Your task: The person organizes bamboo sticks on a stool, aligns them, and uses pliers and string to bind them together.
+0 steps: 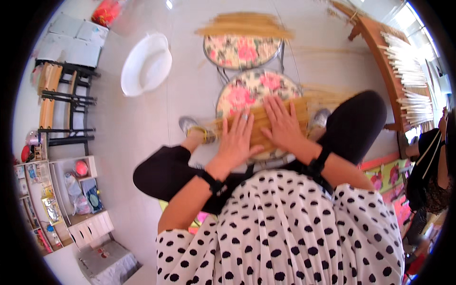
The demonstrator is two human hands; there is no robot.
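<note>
Tan strips (259,124) partly under hands (235,141)

Near stool (237,95) partly hidden by tan strips (259,122), far strip bundle (244,24) blurred, co-worker (420,178) cut off at right

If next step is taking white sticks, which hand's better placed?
Probably the right hand: it's nearer the wooden table and white sticks. The left hand is farther; both rest on brown sticks.

Open floor (142,121) offers passage forward-left of the hands (232,138), between left knee (159,173) and white basin (146,66); directly ahead, a strip-laden stool (244,51) obstructs; rightward, the right knee (361,116).
</note>
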